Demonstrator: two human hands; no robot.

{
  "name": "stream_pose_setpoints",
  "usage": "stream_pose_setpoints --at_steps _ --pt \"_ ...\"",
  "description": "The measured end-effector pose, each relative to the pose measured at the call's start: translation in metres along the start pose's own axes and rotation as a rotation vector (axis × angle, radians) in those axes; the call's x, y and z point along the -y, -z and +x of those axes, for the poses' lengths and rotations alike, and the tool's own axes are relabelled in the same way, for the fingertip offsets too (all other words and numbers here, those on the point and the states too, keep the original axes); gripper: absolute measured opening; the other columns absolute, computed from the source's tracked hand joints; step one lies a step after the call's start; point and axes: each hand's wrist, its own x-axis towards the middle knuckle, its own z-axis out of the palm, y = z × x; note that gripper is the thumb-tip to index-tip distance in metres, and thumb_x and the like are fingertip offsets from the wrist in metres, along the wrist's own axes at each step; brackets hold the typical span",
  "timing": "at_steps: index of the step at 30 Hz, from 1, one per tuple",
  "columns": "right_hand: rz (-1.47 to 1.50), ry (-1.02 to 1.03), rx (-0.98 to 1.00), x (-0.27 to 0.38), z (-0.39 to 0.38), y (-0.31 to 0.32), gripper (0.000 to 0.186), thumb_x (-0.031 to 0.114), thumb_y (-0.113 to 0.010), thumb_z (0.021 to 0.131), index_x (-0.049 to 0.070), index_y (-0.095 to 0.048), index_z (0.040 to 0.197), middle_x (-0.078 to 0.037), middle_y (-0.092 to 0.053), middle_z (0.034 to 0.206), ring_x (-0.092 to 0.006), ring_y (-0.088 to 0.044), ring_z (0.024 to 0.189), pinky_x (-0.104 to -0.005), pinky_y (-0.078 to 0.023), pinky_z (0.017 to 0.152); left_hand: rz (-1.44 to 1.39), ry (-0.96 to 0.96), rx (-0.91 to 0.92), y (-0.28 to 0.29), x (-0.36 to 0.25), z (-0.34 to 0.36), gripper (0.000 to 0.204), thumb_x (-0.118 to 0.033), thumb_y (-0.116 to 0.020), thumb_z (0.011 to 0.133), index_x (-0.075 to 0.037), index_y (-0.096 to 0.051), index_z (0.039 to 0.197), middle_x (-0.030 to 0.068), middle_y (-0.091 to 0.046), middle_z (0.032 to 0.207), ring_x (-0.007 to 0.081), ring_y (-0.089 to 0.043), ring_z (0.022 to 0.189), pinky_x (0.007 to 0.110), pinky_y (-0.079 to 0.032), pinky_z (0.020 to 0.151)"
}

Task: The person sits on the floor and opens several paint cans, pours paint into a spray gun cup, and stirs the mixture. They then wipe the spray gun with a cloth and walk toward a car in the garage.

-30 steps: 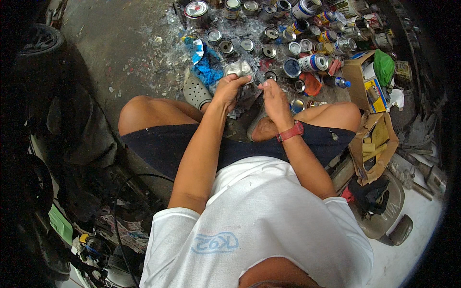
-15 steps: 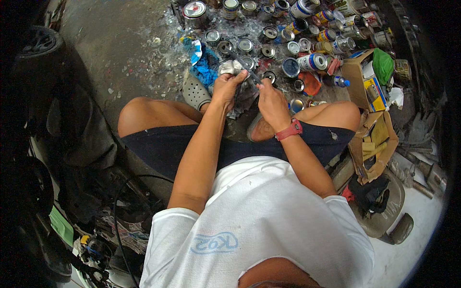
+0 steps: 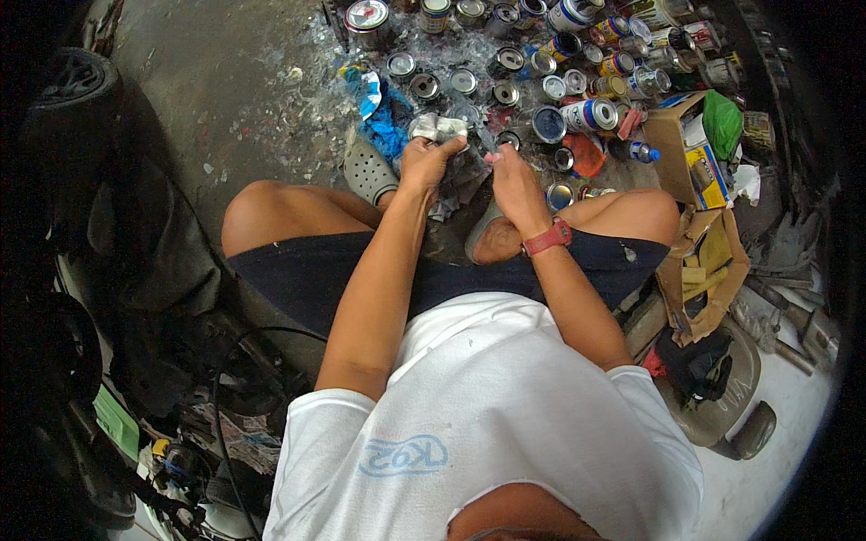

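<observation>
My left hand (image 3: 426,164) is closed on a crumpled whitish rag (image 3: 437,126), its thumb pressed along the near side. A hand's width to the right, my right hand (image 3: 518,187) pinches a thin grey strip-like tool (image 3: 488,141). Motion smears that tool, so its exact kind does not show. The strip points up and left, apart from the rag. Below both hands lies a sheet of greyish paper or cloth (image 3: 458,187). Just beyond them stand small open paint cans, one of them a dark-topped can (image 3: 508,141) near my right fingertips.
Many paint cans (image 3: 548,124) crowd the paint-spattered floor ahead and right. A blue cloth (image 3: 388,122) lies by my left clog (image 3: 368,171). At right stand a cardboard box (image 3: 672,149) with a green bag (image 3: 721,126) and an open carton (image 3: 722,248). A wheel (image 3: 77,86) is far left.
My right hand has moved slightly right and down, drawing the strip-like tool away from the rag, where it lay across before. My left hand keeps its place with the rag.
</observation>
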Motion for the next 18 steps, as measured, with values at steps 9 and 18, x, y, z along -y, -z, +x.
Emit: stream_pose_setpoints --at_steps 9,18 --pt "0.234 -0.156 0.045 -0.012 0.008 0.010 0.034 0.026 -0.047 0.107 0.001 -0.070 0.109 -0.008 -0.059 0.074 -0.0208 -0.058 0.070 -0.0388 -0.046 0.068 -0.334 0.006 -0.231 0.009 -0.004 0.006 0.029 -0.015 -0.063 0.099 0.002 -0.062 0.123 0.0152 -0.072 0.112 0.0284 -0.072 0.093 0.045 -0.059 0.084" --pt "0.357 -0.229 0.202 -0.011 0.008 -0.001 0.032 0.027 -0.047 0.108 0.002 -0.068 0.110 -0.010 -0.067 0.084 -0.0272 -0.064 0.075 -0.0423 -0.049 0.071 -0.254 0.011 -0.242 0.011 -0.023 -0.009 0.017 -0.003 -0.051 0.094 -0.005 -0.052 0.111 0.0052 -0.055 0.099 0.0226 -0.051 0.077 0.036 -0.045 0.062"
